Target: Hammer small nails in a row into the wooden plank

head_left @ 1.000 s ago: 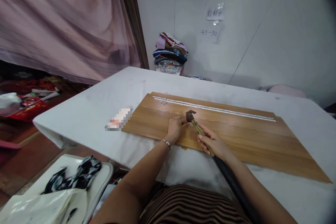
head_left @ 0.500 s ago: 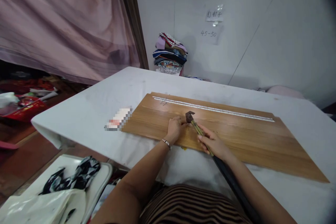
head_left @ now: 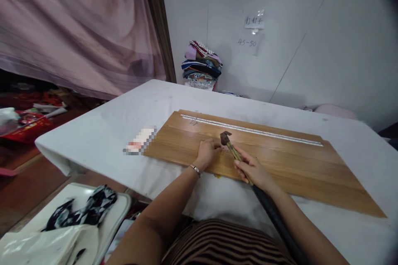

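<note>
My right hand (head_left: 253, 169) is wrapped round the handle of a claw hammer (head_left: 231, 147), whose long dark lower part runs down along my forearm. The rusty hammer head is over the middle of a wooden board (head_left: 280, 161), claw pointing right. Just left of the head, my left hand (head_left: 207, 151) is low at the board with its fingers bent and pinched together. Whatever is between those fingertips is too small to make out. Tiny dark specks show on the wood near them.
The board lies on a white-covered table (head_left: 108, 120), with two white strips (head_left: 251, 129) along its far side. A blurred-out flat item (head_left: 139, 140) lies left of it. Folded clothes (head_left: 202, 66) are stacked by the wall. A white chair (head_left: 121, 207) with cloth stands lower left.
The view shifts very slightly. Both hands and the hammer keep nearly the same place over the board, the left fingertips moving only a little.
</note>
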Demonstrator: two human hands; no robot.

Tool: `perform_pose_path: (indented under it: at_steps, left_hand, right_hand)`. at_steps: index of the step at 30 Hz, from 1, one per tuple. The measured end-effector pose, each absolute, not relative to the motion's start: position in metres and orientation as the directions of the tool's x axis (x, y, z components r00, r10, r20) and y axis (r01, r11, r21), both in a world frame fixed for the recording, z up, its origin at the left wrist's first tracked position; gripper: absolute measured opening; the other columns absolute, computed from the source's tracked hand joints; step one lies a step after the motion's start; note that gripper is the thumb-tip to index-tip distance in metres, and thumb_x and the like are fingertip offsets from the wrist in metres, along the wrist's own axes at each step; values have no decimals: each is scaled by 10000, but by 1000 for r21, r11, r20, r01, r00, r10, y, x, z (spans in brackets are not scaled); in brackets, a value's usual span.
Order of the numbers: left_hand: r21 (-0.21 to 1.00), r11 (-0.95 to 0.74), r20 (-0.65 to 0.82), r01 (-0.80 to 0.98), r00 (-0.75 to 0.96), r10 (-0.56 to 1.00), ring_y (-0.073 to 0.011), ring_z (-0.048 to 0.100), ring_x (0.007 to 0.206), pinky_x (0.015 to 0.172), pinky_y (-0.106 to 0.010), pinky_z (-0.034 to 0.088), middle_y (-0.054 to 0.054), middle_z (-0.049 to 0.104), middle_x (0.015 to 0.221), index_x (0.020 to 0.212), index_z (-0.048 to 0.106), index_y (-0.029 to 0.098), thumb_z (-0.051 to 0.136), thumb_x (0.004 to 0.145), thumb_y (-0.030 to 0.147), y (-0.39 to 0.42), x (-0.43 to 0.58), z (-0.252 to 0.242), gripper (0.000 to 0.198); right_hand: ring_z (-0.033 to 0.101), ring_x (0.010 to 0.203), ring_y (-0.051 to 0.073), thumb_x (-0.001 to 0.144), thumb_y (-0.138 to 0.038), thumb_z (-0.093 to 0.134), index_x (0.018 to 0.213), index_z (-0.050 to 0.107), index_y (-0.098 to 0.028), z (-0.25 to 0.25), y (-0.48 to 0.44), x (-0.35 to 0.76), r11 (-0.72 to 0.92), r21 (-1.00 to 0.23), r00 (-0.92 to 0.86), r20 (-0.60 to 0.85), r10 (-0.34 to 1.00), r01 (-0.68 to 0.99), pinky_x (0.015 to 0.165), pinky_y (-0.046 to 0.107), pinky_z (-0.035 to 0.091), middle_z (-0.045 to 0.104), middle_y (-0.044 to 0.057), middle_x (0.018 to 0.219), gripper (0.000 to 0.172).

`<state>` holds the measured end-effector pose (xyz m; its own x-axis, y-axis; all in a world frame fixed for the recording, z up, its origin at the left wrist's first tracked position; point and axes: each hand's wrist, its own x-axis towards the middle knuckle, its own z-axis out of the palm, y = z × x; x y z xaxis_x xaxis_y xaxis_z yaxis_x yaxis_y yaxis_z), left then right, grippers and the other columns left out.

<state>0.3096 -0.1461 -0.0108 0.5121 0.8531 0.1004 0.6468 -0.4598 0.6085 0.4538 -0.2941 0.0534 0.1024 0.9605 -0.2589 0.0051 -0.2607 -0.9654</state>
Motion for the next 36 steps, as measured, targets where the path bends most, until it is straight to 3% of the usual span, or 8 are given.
perform_pose_path:
  at_steps: [4,9,14,36]
  left_hand:
    - [643,-474,125,602,528,840,-186,641,937,886,-292,464,-39,729,1026,1011,766,233,644,836,203,-145,296,-4,216]
    - [429,-539,187,725,512,838,-251,566,1153,1025,-402,403,-97,662,1210,1005,725,199,576,889,222,-148,277,0,190]
    - [293,-574,209,765,534,819,-256,536,1190,1020,-426,391,-85,630,1270,1084,677,220,502,950,264,-153,276,-9,225]
    - [283,-587,238,758,538,809,-254,536,1176,1006,-419,400,-84,633,1247,1066,677,217,511,944,268,-152,276,-12,213]
  right_hand:
    - [400,425,64,766,-404,660,1552,343,-173,59,-295,453,-263,-965,84,-263,961,-4,368,191,325,523,-63,649,879]
    - [402,427,66,766,-402,650,1557,328,-164,53,-292,450,-259,-966,78,-258,963,-5,362,188,315,506,-72,639,886]
    - [375,398,67,767,-394,640,1561,321,-152,46,-290,449,-249,-968,69,-248,966,8,364,197,311,475,-93,585,889]
    - [373,402,68,789,-397,613,1563,310,-137,41,-287,450,-253,-967,58,-250,966,40,365,201,312,468,-93,583,871]
